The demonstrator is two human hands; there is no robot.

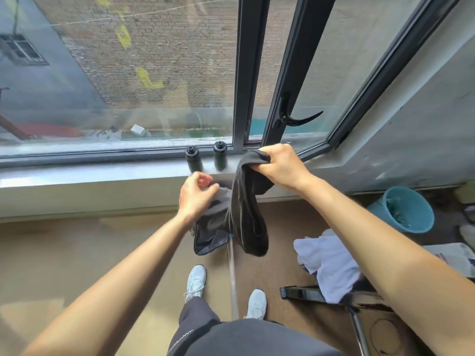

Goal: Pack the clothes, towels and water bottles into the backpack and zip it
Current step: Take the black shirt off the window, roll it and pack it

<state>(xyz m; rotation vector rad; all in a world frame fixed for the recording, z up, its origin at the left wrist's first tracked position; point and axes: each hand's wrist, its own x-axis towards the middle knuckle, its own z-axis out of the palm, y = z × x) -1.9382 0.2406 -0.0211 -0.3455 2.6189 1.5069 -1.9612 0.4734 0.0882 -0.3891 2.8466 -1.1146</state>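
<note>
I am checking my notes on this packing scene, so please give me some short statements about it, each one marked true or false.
1. Two black bottles stand on the windowsill. True.
2. The right hand holds a white towel. False: it holds a dark cloth.
3. The left hand grips the edge of the backpack. True.
4. The bucket on the floor is red. False: it is blue.
</note>
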